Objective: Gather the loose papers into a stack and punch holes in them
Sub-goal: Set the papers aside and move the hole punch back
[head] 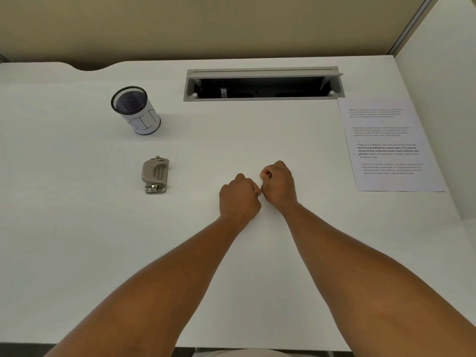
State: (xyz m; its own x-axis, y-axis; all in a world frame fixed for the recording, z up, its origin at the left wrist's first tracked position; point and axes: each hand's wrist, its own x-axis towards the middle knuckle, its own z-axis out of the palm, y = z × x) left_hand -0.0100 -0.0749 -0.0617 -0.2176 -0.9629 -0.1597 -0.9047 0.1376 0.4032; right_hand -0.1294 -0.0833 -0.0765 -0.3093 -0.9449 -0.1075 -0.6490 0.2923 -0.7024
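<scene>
While both of your hands sit curled into fists at the middle of the desk [77, 228], nothing of the task looks started yet. Your left hand [239, 195] and right hand [279, 184] are knuckle to knuckle, just touching, fingers folded in; neither seems to hold anything, though the undersides are hidden, so a small scrap between them can't be ruled out. The papers [389, 145] lie flat at the far right edge of the desk, well apart from your hands, printed side up. They read as one sheet or a few already lying squarely on each other; you can't tell the count from here. The punch [155, 174] sits on the opposite side, to the left of your hands, untouched and with nothing in its slot. Beyond it stands a mesh cup [135, 110] with a paper label, and a cable tray [262, 83] is open at the back. So what's left, by my reading, is everything: reach right, square the papers up, bring them to the punch, feed the edge in and press.
</scene>
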